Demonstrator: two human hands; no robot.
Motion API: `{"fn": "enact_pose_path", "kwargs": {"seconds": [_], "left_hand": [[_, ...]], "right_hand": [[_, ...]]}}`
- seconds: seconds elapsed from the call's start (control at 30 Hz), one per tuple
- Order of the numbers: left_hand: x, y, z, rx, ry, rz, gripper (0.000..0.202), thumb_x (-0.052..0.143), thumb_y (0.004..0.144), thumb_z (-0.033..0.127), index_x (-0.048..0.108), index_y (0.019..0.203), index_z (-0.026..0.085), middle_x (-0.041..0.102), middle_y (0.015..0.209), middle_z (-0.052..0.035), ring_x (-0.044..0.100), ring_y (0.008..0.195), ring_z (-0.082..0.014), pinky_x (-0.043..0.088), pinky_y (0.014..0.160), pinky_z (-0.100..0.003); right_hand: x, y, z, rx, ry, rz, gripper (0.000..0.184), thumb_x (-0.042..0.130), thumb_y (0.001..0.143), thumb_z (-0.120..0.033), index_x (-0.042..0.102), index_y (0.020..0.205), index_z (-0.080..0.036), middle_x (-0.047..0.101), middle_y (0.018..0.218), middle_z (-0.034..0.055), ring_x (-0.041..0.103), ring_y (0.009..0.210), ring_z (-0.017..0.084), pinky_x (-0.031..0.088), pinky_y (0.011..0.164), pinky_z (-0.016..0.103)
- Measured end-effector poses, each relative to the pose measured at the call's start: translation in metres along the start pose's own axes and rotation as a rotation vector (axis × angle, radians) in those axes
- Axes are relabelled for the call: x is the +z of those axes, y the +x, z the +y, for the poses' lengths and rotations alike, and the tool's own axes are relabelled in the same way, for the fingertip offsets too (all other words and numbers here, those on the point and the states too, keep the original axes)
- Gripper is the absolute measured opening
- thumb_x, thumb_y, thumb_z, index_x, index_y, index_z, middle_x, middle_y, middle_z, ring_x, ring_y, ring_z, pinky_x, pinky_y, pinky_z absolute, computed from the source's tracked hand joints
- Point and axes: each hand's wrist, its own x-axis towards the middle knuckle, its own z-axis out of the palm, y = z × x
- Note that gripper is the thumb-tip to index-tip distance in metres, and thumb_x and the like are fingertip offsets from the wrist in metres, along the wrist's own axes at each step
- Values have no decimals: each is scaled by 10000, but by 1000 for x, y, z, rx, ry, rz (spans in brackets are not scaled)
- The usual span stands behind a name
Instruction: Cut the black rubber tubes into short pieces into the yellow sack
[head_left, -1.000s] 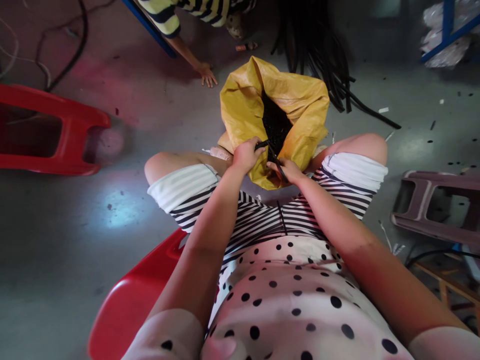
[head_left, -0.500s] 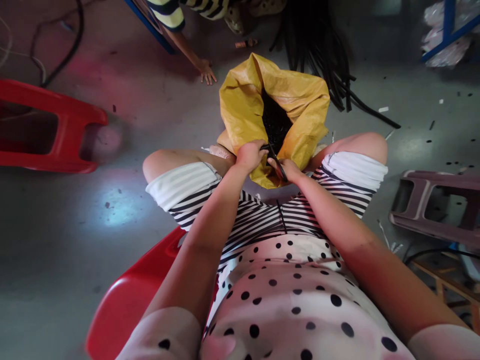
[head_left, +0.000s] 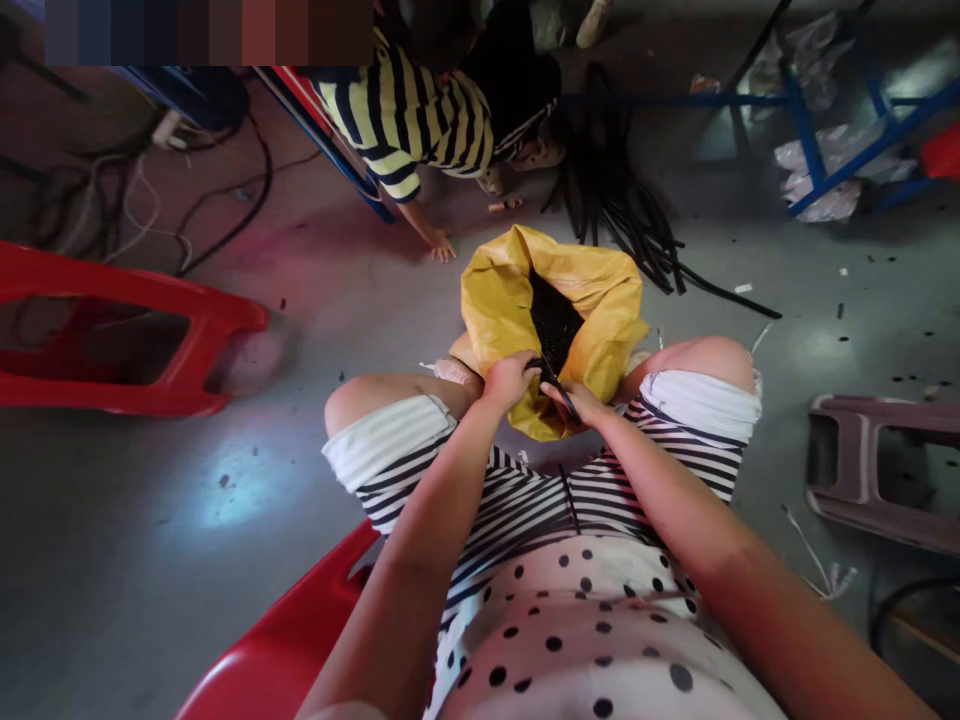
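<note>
Between my knees stands a yellow sack (head_left: 495, 295) with its rim folded outward and a dark mass of small black pieces (head_left: 553, 320) inside. Over its near rim, my left hand (head_left: 511, 380) is closed on the end of a black strip (head_left: 534, 364). My right hand (head_left: 581, 404) grips a slim dark tool (head_left: 564, 395) that looks like scissors with black handles. Its blades point up and left toward the strip, close to my left fingers. How far the blades are apart is too small to tell.
A bundle of long black strips (head_left: 630, 200) lies beyond the sack. A co-worker in a striped shirt (head_left: 420, 115) leans a hand (head_left: 441, 246) on the floor. Red stool (head_left: 172, 385) at left, purple-grey stool (head_left: 862, 460) at right, blue frame (head_left: 814, 150) at back right.
My view has tilted up, so everything sits lower and more of the co-worker and the blue frame shows. Both hands stay at the sack's near rim with the same holds.
</note>
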Motion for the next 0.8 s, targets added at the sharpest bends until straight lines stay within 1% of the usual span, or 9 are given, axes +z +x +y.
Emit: {"fn": "enact_pose_path", "kwargs": {"seconds": [0.1,0.17,0.23,0.33,0.43,0.6,0.7,0.73,0.8], "left_hand": [[-1,-1,-2,29,8,1,363,660,1062,202,819,1388,218,813,1467,-131,753,1384,-338,577,1204,-415],[-1,-2,-4,26,-13,2,385,656,1068,205,804,1423,218,800,1500,-120,742,1405,-324,560,1224,-399],[-1,-2,-5,10,-27,-2,399,651,1071,203,797,1442,214,794,1515,-116,737,1414,-315,552,1228,-390],[-1,-1,-6,-10,-23,-5,404,651,1068,208,802,1443,220,798,1509,-112,736,1415,-318,555,1216,-391],[-2,-1,-9,-20,-17,0,405,660,1066,226,806,1444,223,796,1510,-114,732,1420,-325,556,1210,-390],[1,2,-13,-37,-24,6,383,671,1058,238,808,1415,222,818,1454,-116,751,1355,-320,569,1163,-397],[4,1,-12,-35,-34,-10,344,689,1045,249,817,1364,229,834,1406,-115,765,1303,-311,582,1115,-386],[6,0,-10,-19,-36,-26,327,696,1037,244,821,1339,229,838,1389,-113,768,1292,-310,585,1102,-382],[10,-3,-5,36,-43,-76,273,719,1014,233,829,1264,230,853,1327,-104,778,1246,-308,592,1074,-376]], "right_hand": [[3,3,3,108,-40,-18,662,620,1033,-858,752,876,-230,740,790,74,752,863,288,589,843,380],[5,5,5,135,-66,-5,672,626,1025,-865,741,854,-225,731,770,67,739,842,278,563,826,360],[6,6,4,153,-68,-9,694,633,1011,-882,733,828,-220,709,722,57,717,786,261,527,775,333],[4,5,2,149,-102,-12,725,658,981,-902,717,773,-210,666,657,44,669,715,236,457,694,310],[2,4,1,115,-182,19,728,688,966,-889,689,717,-204,615,619,37,622,688,221,410,656,311],[4,5,4,97,-214,49,667,712,1001,-788,628,657,-223,576,602,33,574,676,205,408,666,315],[3,7,4,117,-160,124,656,738,973,-786,632,662,-219,598,622,29,589,686,205,425,669,314],[2,8,3,126,-106,157,655,751,955,-795,640,673,-214,610,632,27,600,692,205,434,667,310],[0,10,0,148,71,189,647,776,921,-805,660,701,-207,641,649,29,621,686,203,461,656,304]]}}
